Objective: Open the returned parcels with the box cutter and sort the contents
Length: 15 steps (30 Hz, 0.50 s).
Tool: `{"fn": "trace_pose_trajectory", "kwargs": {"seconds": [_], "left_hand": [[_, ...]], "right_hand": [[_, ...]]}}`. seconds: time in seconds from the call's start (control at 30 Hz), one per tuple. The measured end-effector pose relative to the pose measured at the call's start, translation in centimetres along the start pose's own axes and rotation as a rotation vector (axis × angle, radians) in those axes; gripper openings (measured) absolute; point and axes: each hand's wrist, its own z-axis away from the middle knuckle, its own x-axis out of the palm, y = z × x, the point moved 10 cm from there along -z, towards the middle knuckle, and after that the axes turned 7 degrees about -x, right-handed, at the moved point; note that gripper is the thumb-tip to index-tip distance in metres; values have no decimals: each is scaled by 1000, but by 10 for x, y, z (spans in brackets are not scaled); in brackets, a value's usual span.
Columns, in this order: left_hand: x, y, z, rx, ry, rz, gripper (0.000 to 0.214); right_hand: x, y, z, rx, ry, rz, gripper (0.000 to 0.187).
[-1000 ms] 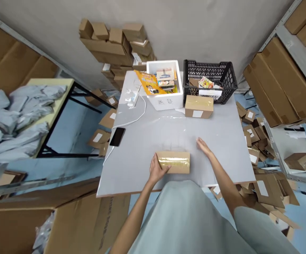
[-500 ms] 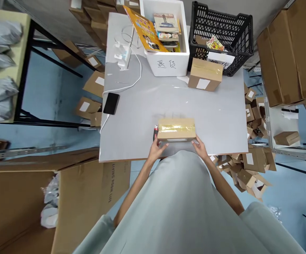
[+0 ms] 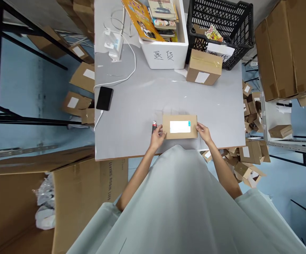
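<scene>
A small cardboard box (image 3: 179,135) is at the near part of the grey-topped table (image 3: 132,120), its face with a white label (image 3: 179,127) turned toward me. My left hand (image 3: 157,137) grips the box's left end. At the right end, my right hand (image 3: 203,132) holds it with thumb and fingers. A red and black tool, perhaps a box cutter (image 3: 154,126), lies just beside my left fingers; its lower part is hidden by that hand.
Toward the back stand a white bin (image 3: 166,58) of books, a black crate (image 3: 221,21) and a larger cardboard box (image 3: 204,67). A phone (image 3: 104,98) with a white cable lies at the left edge. An open carton (image 3: 76,208) stands at lower left.
The box has been turned over: its taped face showed before, now the labelled face does. Both hands have closed on its ends. The view has shifted slightly.
</scene>
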Motion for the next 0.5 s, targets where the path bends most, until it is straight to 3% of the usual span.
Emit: {"fn": "trace_pose_trajectory", "kwargs": {"seconds": [0.13, 0.23, 0.5], "left_hand": [[0, -18, 10, -98, -67, 29, 76], [1, -32, 23, -148, -114, 40, 81], [8, -35, 34, -189, -172, 38, 74]], "right_hand": [[-8, 24, 18, 119, 14, -69, 86], [0, 33, 39, 166, -46, -107, 86], [20, 14, 60, 113, -111, -158, 86]]}}
